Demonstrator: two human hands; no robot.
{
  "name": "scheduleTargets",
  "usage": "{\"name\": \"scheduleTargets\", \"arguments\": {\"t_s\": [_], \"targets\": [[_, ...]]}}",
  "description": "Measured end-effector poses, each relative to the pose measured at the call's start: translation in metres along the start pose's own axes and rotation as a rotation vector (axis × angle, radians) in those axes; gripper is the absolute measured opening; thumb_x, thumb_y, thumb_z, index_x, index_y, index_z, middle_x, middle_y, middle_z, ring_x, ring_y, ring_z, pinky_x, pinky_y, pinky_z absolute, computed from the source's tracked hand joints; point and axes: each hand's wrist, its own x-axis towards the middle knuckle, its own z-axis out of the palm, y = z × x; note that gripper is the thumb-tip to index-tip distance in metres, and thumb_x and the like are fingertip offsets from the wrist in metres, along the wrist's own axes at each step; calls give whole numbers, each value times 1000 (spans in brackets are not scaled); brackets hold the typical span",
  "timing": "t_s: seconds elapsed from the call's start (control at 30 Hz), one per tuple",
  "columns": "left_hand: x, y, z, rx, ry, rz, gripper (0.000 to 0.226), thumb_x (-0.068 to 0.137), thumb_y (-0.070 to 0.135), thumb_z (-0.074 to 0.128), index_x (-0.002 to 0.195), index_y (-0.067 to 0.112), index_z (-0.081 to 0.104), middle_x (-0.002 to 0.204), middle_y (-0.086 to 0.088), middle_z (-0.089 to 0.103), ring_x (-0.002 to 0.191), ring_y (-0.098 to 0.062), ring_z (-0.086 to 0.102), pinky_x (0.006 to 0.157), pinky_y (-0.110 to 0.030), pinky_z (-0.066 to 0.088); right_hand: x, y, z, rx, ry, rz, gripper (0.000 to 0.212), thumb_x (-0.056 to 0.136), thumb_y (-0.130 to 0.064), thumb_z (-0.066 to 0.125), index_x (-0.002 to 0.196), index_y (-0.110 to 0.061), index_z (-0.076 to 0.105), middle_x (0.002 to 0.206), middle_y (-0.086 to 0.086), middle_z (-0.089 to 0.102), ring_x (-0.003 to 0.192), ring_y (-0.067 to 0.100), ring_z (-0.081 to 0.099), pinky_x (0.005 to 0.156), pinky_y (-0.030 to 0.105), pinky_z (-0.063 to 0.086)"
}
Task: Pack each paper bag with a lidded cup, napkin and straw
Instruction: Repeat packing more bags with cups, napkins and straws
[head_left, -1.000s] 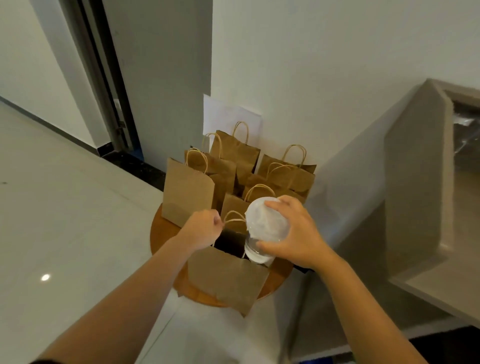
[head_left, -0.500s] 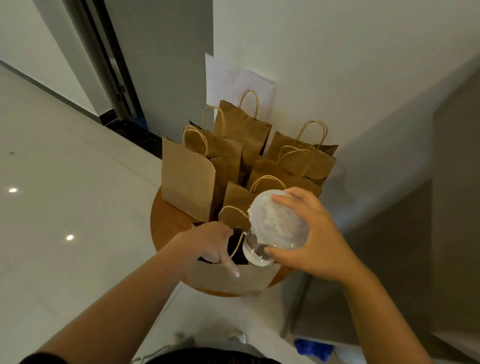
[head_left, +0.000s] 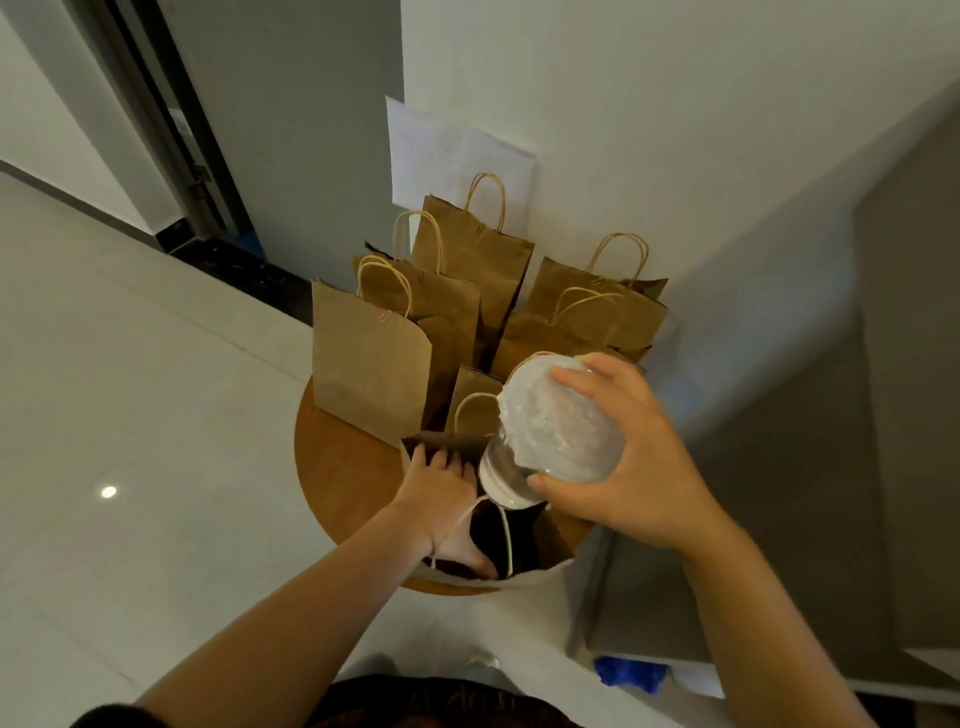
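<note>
Right hand grip on lidded cup above open bag

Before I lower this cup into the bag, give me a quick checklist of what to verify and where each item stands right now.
1. Lid seated on the cup: ok, the lid covers the top.
2. Right hand grip on the cup: ok, fingers and thumb wrap the lid end.
3. Front bag mouth open: ok, the left hand spreads it.
4. Cup upright: not ok, it is tilted, base pointing down toward the opening.
5. Cup base over the opening: ok.
6. Napkin and straw inside the bag: cannot tell, the interior is dark.
</note>
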Motion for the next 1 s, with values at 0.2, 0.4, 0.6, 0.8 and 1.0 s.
{"name": "scheduleTargets", "arguments": {"t_s": [0.2,0.4,0.6,0.8,1.0], "targets": [[-5,1,14,-32,12,-49,132,56,89,52,151,20,-8,159,-10,-6,144,-37,-9,113,-55,-9,-12,18,44,-94,-162,97,83,58,-66,66,126,-54,21,140,-25,15,127,-1,20,103,23,37],[-9,0,13,-40,-22,-32,137,55,86,57,150,17,-14,157,-15,-13,142,-38,-19,112,-55,-13,-15,35,70,-143,-184,174,85,64,-60,72,132,-50,22,140,-17,22,126,6,29,94,17,38],[-12,-7,13,49,-66,-15,137,57,88,52,149,10,-13,156,-20,-13,141,-40,-19,113,-56,-12,-9,41,104,-464,-445,274,86,71,-55,66,139,-31,18,140,3,20,127,24,28,93,32,42],[-14,-14,16,75,-113,-52,143,56,89,51,146,-1,-12,156,-22,-13,142,-38,-19,115,-52,-11,4,56,124,-621,-640,421,99,74,-49,69,146,-27,5,140,13,18,125,36,30,94,40,43],[-9,-7,16,112,-164,-54,140,57,89,50,146,4,-16,155,-21,-17,139,-39,-25,113,-57,-13,22,79,167,-601,-777,523,104,82,-38,67,148,-32,-13,146,17,2,127,43,27,99,45,43]]}}
